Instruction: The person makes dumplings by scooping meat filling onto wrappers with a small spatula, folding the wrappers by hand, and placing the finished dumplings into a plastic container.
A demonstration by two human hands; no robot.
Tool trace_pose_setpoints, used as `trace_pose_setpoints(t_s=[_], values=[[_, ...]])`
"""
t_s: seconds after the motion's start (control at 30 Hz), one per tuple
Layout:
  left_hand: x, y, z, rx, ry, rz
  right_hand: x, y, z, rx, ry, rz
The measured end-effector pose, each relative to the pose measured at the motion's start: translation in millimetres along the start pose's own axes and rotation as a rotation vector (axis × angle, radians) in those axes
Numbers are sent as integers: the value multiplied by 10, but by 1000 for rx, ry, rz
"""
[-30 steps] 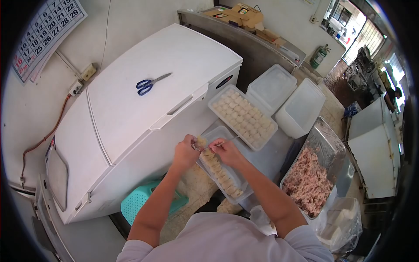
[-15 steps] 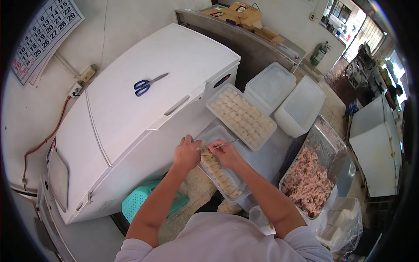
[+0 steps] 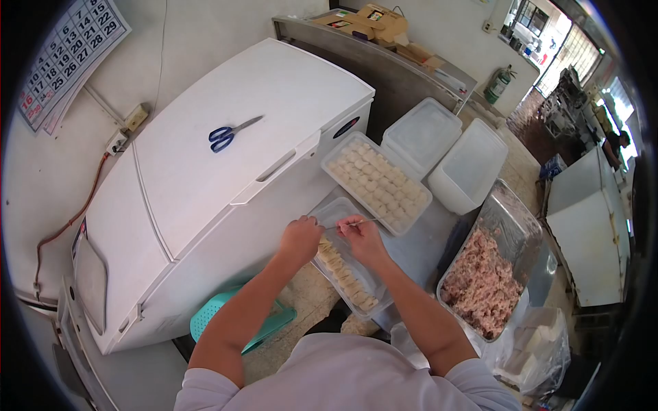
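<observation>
My right hand (image 3: 363,241) grips a thin metal stick-like tool (image 3: 371,220), its fingers closed around it. One end points right and the other reaches left towards my left hand. My left hand (image 3: 301,238) is closed over the far left part of a clear plastic tray (image 3: 334,209); whatever its fingers hold is hidden. In the tray, a row of pale, folded dumplings (image 3: 346,275) runs from below my left hand to the near end. Just beyond stands a tray filled with rows of pale dumplings (image 3: 377,179).
A metal pan (image 3: 532,241) of ground meat (image 3: 484,281) stands at right. Lidded plastic containers (image 3: 423,133) are at the back. Blue-handled scissors (image 3: 233,133) lie on the white chest freezer (image 3: 274,82) at left. A teal basket (image 3: 212,315) sits below.
My right hand has drawn slightly right, away from my left hand, with the tool. My left hand has shifted a little down and right and now shows its back more.
</observation>
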State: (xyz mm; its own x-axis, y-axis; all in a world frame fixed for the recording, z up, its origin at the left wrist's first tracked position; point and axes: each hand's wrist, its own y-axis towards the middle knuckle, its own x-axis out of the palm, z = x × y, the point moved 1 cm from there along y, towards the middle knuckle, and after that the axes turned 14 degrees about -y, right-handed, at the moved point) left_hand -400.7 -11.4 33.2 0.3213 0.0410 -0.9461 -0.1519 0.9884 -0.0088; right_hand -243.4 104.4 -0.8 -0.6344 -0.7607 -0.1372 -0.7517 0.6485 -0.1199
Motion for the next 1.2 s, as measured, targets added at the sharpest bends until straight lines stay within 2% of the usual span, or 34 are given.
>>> trace_pose_setpoints(t_s=[0.13,0.23,0.33,0.43,0.53,0.63,0.73,0.93,1.03,1.2], values=[[-17,139,-3,-7,206,-169,-14,-68,27,32,72,26],[-71,116,-38,24,118,-77,-33,-92,53,34,72,43],[-19,85,-111,-47,152,-236,-52,-131,58,37,101,55],[-110,80,-116,-113,141,-300,-37,-101,57,44,62,61],[-282,-26,-114,-144,-59,19,20,-96,-6,25,60,50],[-268,-208,-147,-438,-406,421,130,-104,-89,19,-19,32],[-62,-346,-234,-537,-581,380,336,-65,-56,-94,17,14],[100,-380,-338,-514,-695,452,549,-13,-16,-212,-70,-43],[132,-368,-343,-503,-753,469,511,-26,-68,-193,-198,-52],[43,-280,-240,-513,-614,405,351,-152,-189,-88,-44,26]])
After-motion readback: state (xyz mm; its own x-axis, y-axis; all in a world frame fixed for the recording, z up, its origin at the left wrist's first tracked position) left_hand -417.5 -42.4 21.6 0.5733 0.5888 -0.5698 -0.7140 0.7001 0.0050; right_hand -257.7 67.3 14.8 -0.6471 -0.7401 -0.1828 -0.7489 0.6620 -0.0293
